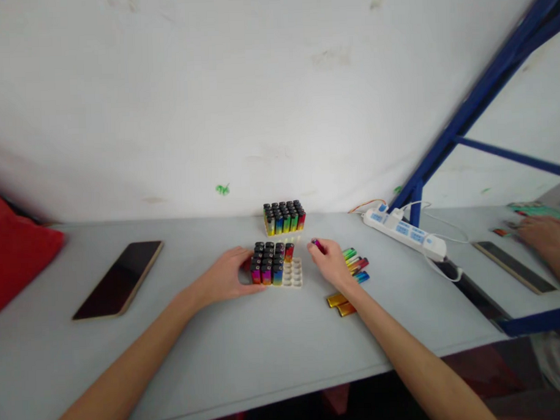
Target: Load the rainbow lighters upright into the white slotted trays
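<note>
My left hand is curved round the left side of a white tray, thumb along its front and fingers at the back. Upright lighters with black tops and shiny coloured bodies fill most of this tray; the sockets towards its right side show bare, with one red lighter at the back. Just right of the tray, slightly above the table, my right hand pinches a purple lighter. Loose lighters lie beside and partly behind my right hand, and gold ones lie by the wrist.
A second tray of lighters stands near the wall. On the left lie a phone and a red cloth or bag. To the right are a power strip, a blue frame and another person's hand.
</note>
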Demonstrator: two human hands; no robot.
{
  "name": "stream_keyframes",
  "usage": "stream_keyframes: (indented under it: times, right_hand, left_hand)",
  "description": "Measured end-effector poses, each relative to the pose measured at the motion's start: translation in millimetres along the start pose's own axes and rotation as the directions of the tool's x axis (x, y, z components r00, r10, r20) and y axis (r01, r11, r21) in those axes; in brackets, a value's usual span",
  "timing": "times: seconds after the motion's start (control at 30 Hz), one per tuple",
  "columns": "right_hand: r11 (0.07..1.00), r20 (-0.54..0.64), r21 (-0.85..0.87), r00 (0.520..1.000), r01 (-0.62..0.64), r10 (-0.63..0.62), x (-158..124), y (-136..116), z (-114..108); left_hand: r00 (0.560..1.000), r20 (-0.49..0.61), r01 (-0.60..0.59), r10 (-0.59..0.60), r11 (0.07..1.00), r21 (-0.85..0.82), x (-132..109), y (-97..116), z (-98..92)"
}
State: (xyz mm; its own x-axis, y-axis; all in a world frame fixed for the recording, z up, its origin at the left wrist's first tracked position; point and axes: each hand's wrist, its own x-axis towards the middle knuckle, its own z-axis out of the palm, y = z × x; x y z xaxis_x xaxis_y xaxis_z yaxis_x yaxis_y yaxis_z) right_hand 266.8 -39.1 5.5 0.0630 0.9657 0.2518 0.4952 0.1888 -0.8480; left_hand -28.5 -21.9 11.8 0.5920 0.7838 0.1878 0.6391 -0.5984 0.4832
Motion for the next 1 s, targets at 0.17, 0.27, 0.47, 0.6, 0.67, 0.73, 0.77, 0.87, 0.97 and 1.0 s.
stream_keyframes:
  times: [0.17,0.27,0.47,0.6,0.67,0.73,0.77,0.87,0.97,1.0]
  right_hand:
    - [0.999,-0.031,-0.032,0.999,0.044,-0.045,-10.1,-5.4,1.7]
    - [0.992,0.048,-0.026,0.992,0.122,-0.121,-12.7,-12.7,-0.7]
    - [0.917,0.115,-0.087,0.918,0.390,-0.380,-17.8,-21.0,-3.5]
    - [0.902,0.206,-0.193,0.915,0.386,-0.347,-20.7,-21.2,-0.1]
    - [0.910,0.210,-0.200,0.923,0.363,-0.322,-20.3,-19.6,2.3]
    - [0.911,0.209,-0.192,0.922,0.365,-0.325,-18.6,-17.3,5.1]
    - [0.907,0.222,-0.198,0.918,0.372,-0.328,-17.5,-16.4,6.5]
    - [0.885,0.298,-0.273,0.908,0.378,-0.295,-14.7,-16.7,9.3]
    - [0.850,0.369,-0.371,0.899,0.374,-0.235,-12.4,-21.8,7.3]
    - [0.836,0.396,-0.391,0.890,0.385,-0.225,-11.8,-24.1,5.7]
  left_hand:
    - [1.000,0.002,0.017,-0.017,1.000,0.010,-0.1,1.3,-1.5]
    - [0.999,0.017,0.030,-0.030,0.999,0.019,-0.2,0.9,-2.3]
    - [0.998,0.014,0.063,-0.063,0.998,0.014,0.2,-1.4,-2.4]
    - [0.997,-0.002,0.076,-0.076,0.997,0.003,0.0,-2.6,-2.4]
    - [0.997,-0.009,0.071,-0.071,0.997,0.001,-0.5,-2.8,-2.5]
    - [0.997,-0.010,0.070,-0.070,0.998,0.004,-0.8,-2.8,-2.5]
    - [0.997,-0.010,0.071,-0.071,0.997,0.005,-0.8,-2.7,-2.4]
    - [0.997,-0.014,0.072,-0.072,0.997,0.009,-0.2,-2.3,-2.0]
    - [0.997,-0.015,0.071,-0.071,0.997,0.013,0.6,-2.1,-1.8]
    - [0.997,-0.014,0.070,-0.069,0.997,0.014,0.6,-2.3,-1.8]
